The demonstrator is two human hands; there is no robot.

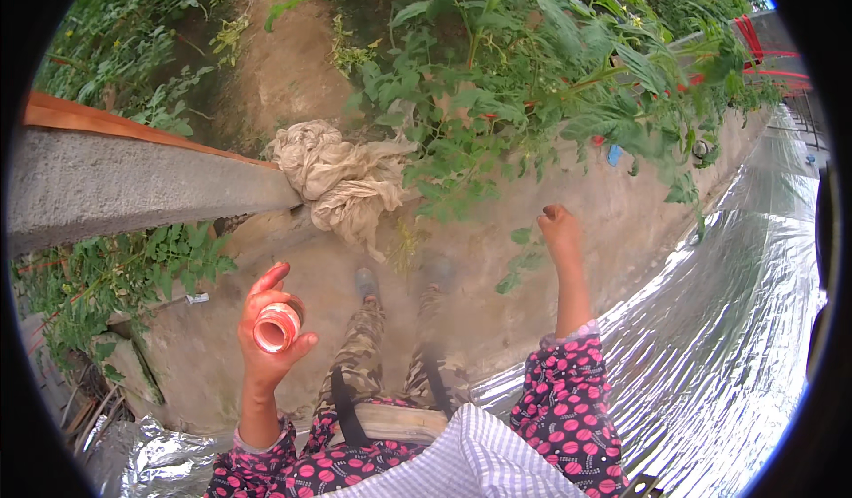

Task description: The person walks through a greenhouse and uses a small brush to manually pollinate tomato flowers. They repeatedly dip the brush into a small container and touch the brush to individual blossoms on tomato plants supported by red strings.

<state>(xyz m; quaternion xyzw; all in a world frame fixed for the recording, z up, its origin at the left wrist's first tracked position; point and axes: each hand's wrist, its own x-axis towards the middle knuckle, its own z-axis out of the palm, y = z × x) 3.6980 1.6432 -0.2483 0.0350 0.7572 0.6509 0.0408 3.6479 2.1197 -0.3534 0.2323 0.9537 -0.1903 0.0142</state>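
My left hand (266,325) holds a small round open-topped jar (275,328), its rim smeared with red. Red also stains the fingertips around it. On the right, my right hand (561,228) is held up with its fingers curled in; whether something small is pinched in them cannot be told. Beside that hand hang a few leaves of a tomato plant (522,258). The larger leafy tomato plants (506,85) spread above, beyond both hands.
A concrete post (146,185) with an orange strip juts in from the left. Bunched beige cloth (333,172) lies at its end. Silver reflective film (705,311) covers the ground at right. A blue scrap (614,155) is near the plants. Red straps (751,38) run at upper right.
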